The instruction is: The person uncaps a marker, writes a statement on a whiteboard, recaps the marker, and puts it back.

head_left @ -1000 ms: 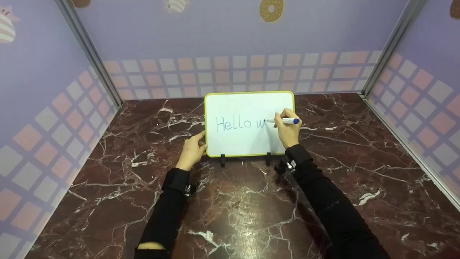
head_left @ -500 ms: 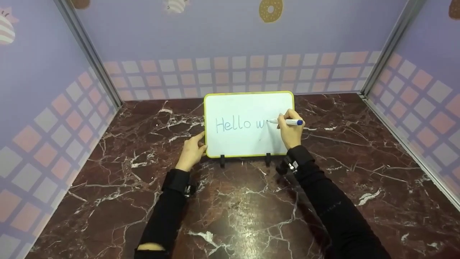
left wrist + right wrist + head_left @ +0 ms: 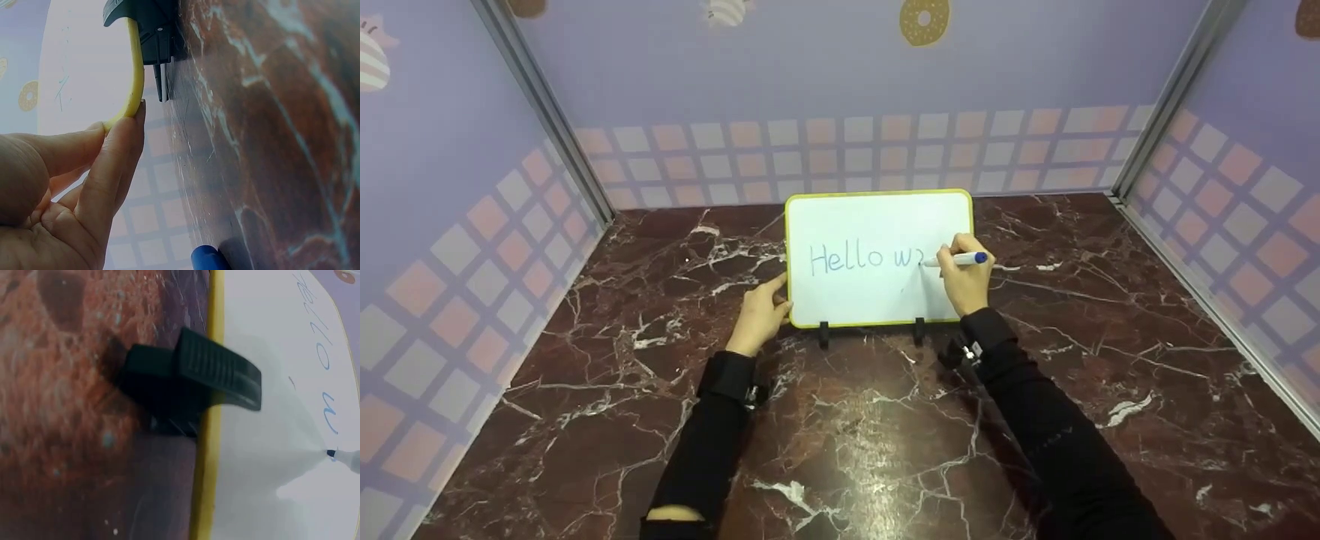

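Note:
A whiteboard point(image 3: 855, 300) with a yellow rim stands on a black stand point(image 3: 823, 335), tilted back. My left hand point(image 3: 759, 319) pinches its lower left corner; in the left wrist view the thumb and fingers point(image 3: 104, 174) close on the yellow rim. My right hand point(image 3: 969, 277) grips a white marker point(image 3: 956, 259) with a blue end. In the right wrist view, the dark marker tip point(image 3: 332, 453) meets the board beside the blue writing point(image 3: 330, 413). That writing reads "Hello w", followed by a small curved stroke.
The stand's other front foot point(image 3: 919, 331) holds the bottom rim near the right forearm. A blue rounded object point(image 3: 208, 259) lies on the marbled tabletop point(image 3: 840, 435) in the left wrist view. Patterned walls point(image 3: 855, 67) enclose the back and sides.
My right hand has moved slightly right, then a little down, with the marker. A small curved stroke has appeared after the "w". My left hand stays at the corner.

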{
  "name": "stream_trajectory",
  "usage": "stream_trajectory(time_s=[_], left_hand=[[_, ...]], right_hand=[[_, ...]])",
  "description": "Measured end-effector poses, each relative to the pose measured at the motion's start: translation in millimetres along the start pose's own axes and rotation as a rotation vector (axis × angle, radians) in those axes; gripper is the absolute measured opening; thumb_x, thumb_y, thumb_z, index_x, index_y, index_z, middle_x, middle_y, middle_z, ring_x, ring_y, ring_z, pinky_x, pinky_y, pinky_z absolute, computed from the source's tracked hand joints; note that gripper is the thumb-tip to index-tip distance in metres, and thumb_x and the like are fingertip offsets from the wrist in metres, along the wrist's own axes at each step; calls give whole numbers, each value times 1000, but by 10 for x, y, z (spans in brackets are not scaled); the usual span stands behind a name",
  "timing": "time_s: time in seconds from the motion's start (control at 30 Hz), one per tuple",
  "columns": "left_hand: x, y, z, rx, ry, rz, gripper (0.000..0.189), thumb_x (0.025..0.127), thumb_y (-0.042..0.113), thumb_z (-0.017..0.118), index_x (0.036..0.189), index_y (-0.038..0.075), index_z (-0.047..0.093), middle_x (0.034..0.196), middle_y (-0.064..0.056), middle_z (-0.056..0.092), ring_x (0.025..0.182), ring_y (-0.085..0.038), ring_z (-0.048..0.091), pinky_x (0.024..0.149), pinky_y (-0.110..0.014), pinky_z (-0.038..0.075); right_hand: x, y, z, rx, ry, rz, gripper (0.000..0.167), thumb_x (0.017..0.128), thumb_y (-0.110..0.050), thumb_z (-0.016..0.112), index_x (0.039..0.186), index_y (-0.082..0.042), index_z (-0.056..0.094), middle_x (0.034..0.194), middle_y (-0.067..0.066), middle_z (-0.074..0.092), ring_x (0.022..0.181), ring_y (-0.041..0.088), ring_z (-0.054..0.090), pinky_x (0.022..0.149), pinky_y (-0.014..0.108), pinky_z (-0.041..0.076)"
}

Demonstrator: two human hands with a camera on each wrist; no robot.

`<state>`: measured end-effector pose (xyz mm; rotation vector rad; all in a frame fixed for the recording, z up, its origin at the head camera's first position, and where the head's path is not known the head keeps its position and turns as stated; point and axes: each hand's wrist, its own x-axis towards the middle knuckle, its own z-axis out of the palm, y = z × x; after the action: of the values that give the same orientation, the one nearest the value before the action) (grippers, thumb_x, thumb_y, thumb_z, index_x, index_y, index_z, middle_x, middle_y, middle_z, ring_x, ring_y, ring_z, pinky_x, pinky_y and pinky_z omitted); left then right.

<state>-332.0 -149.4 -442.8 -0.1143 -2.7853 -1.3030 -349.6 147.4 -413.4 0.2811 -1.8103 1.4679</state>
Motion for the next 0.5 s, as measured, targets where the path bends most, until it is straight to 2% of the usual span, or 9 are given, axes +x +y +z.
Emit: stream_trajectory(time_s=[0.1,0.3,0.4,0.5], left_hand=[[-7,-3,-4,-1,-3,-1,57,97,-2,58,151,7,41,105,-25,69,94,-32,70,81,-34,62],[-8,-22,-14,-8,-7,15,57,97,-1,58,151,7,41,105,-25,69,92,-32,71,80,-35,62],[-6,-31,-18,-8,-7,14,57,97,0,58,151,8,42,104,-25,69,91,-32,71,79,-35,62],[4,-26,-19,-7,-6,16,57,97,-1,59,151,7,42,105,-25,69,92,-32,71,79,-35,62]], right_hand=[[-2,-15,27,-19,-8,24,32,84,15,55,60,9,35,56,0,43,45,7,50,44,10,33],[45,-21,67,-16,20,36,29,86,12,58,63,15,41,58,13,54,53,42,57,47,12,35],[65,-14,58,3,40,32,29,87,12,58,64,15,40,59,9,53,53,42,57,48,11,37],[90,-8,26,38,70,24,29,86,14,57,63,15,39,60,1,50,48,31,55,46,12,36]])
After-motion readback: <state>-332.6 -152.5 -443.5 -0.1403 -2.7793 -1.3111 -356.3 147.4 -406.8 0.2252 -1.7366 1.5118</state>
